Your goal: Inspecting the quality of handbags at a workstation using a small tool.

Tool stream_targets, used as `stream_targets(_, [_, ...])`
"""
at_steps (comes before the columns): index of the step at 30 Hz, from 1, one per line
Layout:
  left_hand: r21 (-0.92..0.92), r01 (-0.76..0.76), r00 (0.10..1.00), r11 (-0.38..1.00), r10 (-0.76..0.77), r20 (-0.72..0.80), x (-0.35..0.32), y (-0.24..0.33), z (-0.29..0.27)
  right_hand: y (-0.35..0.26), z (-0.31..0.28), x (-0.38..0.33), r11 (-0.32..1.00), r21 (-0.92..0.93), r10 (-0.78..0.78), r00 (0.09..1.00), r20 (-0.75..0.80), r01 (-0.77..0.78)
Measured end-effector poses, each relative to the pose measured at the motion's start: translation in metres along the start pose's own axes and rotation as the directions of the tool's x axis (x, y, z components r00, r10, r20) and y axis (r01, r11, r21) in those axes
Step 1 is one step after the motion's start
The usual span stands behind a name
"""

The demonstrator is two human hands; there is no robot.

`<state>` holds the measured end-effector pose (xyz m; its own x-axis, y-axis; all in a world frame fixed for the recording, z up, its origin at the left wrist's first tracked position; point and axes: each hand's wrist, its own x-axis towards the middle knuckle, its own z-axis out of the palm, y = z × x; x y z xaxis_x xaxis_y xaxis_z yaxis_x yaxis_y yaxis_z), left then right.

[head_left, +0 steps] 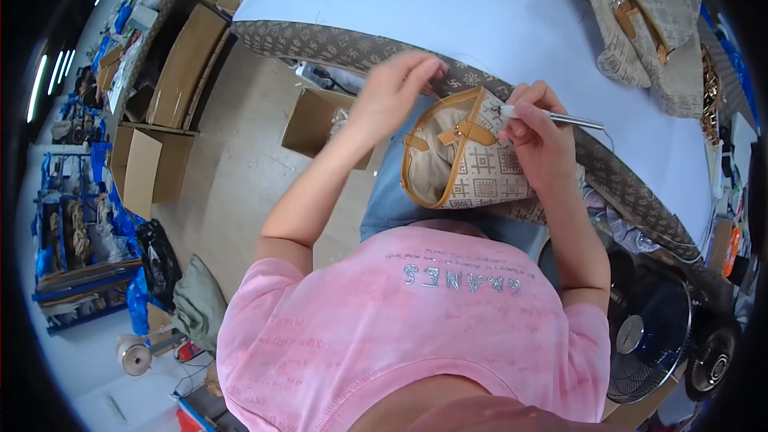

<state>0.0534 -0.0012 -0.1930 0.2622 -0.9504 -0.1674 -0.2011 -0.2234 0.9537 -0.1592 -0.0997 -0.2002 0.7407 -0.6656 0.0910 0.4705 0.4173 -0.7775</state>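
A beige patterned handbag [490, 162] with tan leather trim rests on my lap, its mouth facing left and its pale lining showing. Tan strap tabs [474, 133] cross its rim. In my right hand [544, 132], beside the upper right of the bag, is a slim pen-like tool [576, 121], white at one end and silver along the shaft; the tip points toward the bag. My left hand [398, 92] is raised just above the bag's top corner, thumb and fingers pinched together. Whatever they pinch is too small to make out.
A white-topped table [448, 0] with a brown patterned cloth edge [336, 42] lies ahead. More patterned bag pieces [640, 24] are at its far right. An open carton [308, 122] sits on the floor left of my knees. Fans [652, 336] stand at my right, shelves [84, 228] at far left.
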Motion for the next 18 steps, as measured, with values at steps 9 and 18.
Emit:
stream_targets(9, [0.504, -0.63, 0.775, 0.591, 0.431, 0.462, -0.016, 0.046, 0.006, 0.0, -0.007, 0.011, 0.998, 0.057, 0.037, 0.999, -0.013, -0.037])
stream_targets(18, [0.604, -0.622, 0.78, 0.498, 0.327, 0.534, -0.011, 0.055, 0.006, -0.006, -0.014, 0.0, 0.911, -0.409, 0.076, 0.995, 0.068, -0.042])
